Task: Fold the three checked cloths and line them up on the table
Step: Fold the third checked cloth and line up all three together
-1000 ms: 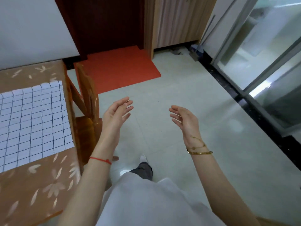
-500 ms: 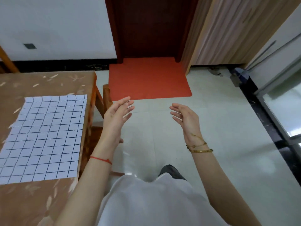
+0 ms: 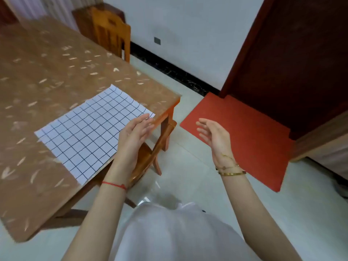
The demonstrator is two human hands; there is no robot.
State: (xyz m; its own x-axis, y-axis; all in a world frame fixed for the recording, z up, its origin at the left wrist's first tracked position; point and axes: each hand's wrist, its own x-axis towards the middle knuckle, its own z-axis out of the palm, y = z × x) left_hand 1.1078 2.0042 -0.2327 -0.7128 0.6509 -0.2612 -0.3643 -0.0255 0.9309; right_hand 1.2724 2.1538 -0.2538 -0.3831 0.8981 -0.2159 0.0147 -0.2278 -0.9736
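One white cloth with a black check lies flat and unfolded near the right end of the brown leaf-patterned table. I see no other checked cloth. My left hand hovers open, palm turned right, over the table's right edge beside the cloth's near corner; whether it touches the cloth is unclear. My right hand is open in the air over the floor, palm facing left, holding nothing.
A wooden chair is tucked under the table's right end, below my left hand. Another chair stands at the far side. A red mat lies before a dark door. Pale tiled floor surrounds me.
My view has swung left toward the table, bringing the cloth in front of my left hand. Both hands stay open and raised in the same pose.
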